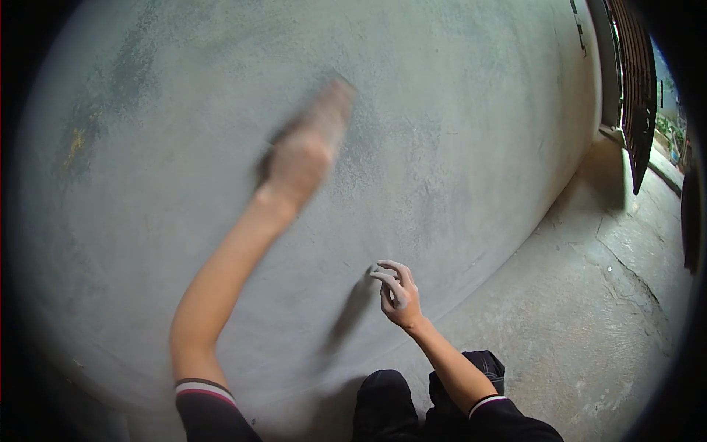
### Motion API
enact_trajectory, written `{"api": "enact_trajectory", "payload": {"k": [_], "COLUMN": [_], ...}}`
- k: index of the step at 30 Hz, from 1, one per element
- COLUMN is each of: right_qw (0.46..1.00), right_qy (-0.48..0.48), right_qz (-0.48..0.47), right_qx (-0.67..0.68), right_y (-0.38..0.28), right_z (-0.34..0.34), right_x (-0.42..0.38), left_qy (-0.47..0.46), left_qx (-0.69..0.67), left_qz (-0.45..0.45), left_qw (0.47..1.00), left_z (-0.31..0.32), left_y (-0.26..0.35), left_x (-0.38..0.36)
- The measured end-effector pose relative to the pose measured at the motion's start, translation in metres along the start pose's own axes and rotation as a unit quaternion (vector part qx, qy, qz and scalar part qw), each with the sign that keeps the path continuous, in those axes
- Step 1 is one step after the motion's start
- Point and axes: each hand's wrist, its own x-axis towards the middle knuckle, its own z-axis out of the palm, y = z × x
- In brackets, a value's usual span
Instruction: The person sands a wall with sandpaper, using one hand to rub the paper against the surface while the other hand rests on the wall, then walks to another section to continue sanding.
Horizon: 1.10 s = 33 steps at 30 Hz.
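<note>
Left hand (300, 166) blurred against wall (471, 184), grip cannot be told; right hand (400, 295) half-curled, nothing seen held, below it.

Pale grey-green plaster wall (471, 191) with darker grey patches; dark knit sleeve (210, 412), its cuff banded white and seemingly pinkish-red.

The wall (471, 169) looks matt and plaster-like, mostly smooth but rougher and mottled in its darker patches; the floor (574, 272) looks like concrete, uneven, cracked and faintly glossy; the sleeves (210, 416) and trousers (384, 405) are dark cloth; the right hand (400, 298) has a matt, powdery coating
</note>
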Motion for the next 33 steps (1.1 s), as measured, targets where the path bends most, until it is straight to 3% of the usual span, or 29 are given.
{"api": "enact_trajectory", "payload": {"k": [2, 3, 5, 6, 8, 10, 11, 12, 13, 14, 15, 16, 17, 19, 21, 22, 24, 26, 28, 29, 31, 32, 33], "right_qw": [1.0, 1.0, 1.0, 1.0, 0.999, 0.997, 0.994, 0.994, 0.993, 0.992, 0.992, 0.991, 0.99, 0.988, 0.983, 0.983, 0.987, 0.986, 0.985, 0.984, 0.982, 0.98, 0.977], "right_qy": [0.003, -0.003, 0.001, 0.003, -0.001, -0.001, -0.005, -0.007, -0.029, -0.047, -0.045, -0.049, -0.055, -0.06, -0.068, -0.069, -0.091, -0.103, -0.115, -0.103, -0.096, -0.108, -0.12], "right_qz": [-0.002, 0.002, -0.008, -0.009, 0.03, 0.043, 0.053, 0.055, 0.063, 0.07, 0.068, 0.067, 0.064, 0.08, 0.098, 0.099, 0.064, 0.067, 0.071, 0.083, 0.097, 0.108, 0.119], "right_qx": [0.014, 0.014, 0.006, 0.004, 0.03, 0.061, 0.091, 0.095, 0.095, 0.094, 0.093, 0.102, 0.109, 0.122, 0.137, 0.14, 0.113, 0.109, 0.106, 0.117, 0.13, 0.128, 0.128], "right_y": [0.0, 0.002, 0.01, 0.013, 0.013, 0.015, 0.014, 0.014, 0.015, 0.016, 0.016, 0.016, 0.017, 0.02, 0.019, 0.02, 0.025, 0.021, 0.021, 0.022, 0.02, 0.018, 0.015], "right_z": [-0.002, -0.003, -0.007, -0.009, -0.011, -0.01, -0.009, -0.009, -0.01, -0.01, -0.009, -0.009, -0.011, -0.011, -0.008, -0.007, -0.006, -0.012, -0.014, -0.012, -0.01, -0.012, -0.011], "right_x": [0.0, -0.002, 0.0, 0.002, 0.002, 0.003, 0.003, 0.001, 0.0, 0.0, 0.0, 0.0, 0.0, -0.001, -0.002, -0.003, -0.006, -0.004, -0.004, -0.003, -0.003, -0.002, -0.002], "left_qy": [0.121, 0.118, 0.054, 0.057, -0.194, -0.245, -0.047, 0.152, 0.165, 0.166, 0.06, -0.049, -0.044, -0.146, 0.051, 0.047, 0.064, 0.056, -0.101, -0.099, -0.127, -0.129, -0.012], "left_qx": [0.043, 0.042, -0.241, -0.24, -0.344, -0.295, -0.173, -0.039, -0.023, -0.021, -0.205, -0.378, -0.377, -0.304, -0.232, -0.231, -0.019, -0.097, -0.342, -0.34, -0.281, -0.282, -0.129], "left_qz": [-0.207, -0.207, -0.035, -0.034, -0.03, -0.079, -0.131, -0.173, -0.172, -0.17, -0.097, -0.021, -0.023, -0.021, -0.201, -0.2, -0.243, -0.21, -0.027, -0.026, -0.199, -0.203, -0.224], "left_qw": [0.97, 0.97, 0.968, 0.969, 0.918, 0.92, 0.975, 0.972, 0.971, 0.971, 0.972, 0.924, 0.925, 0.941, 0.951, 0.951, 0.968, 0.971, 0.934, 0.935, 0.93, 0.929, 0.966], "left_z": [-0.012, -0.007, 0.001, -0.006, -0.027, -0.032, -0.024, -0.019, -0.016, -0.011, -0.006, -0.007, -0.01, -0.02, -0.014, -0.018, -0.029, -0.019, -0.014, -0.01, -0.025, -0.028, -0.029], "left_y": [-0.029, -0.015, 0.029, 0.034, 0.035, 0.011, -0.005, -0.014, -0.013, 0.008, 0.045, 0.067, 0.07, 0.064, 0.033, 0.018, 0.0, 0.035, 0.067, 0.063, 0.037, 0.022, 0.004], "left_x": [0.014, 0.008, -0.007, -0.013, -0.021, -0.008, -0.003, -0.002, -0.001, -0.009, -0.025, -0.035, -0.037, -0.039, -0.023, -0.015, -0.002, -0.019, -0.036, -0.034, -0.016, -0.006, 0.006]}}
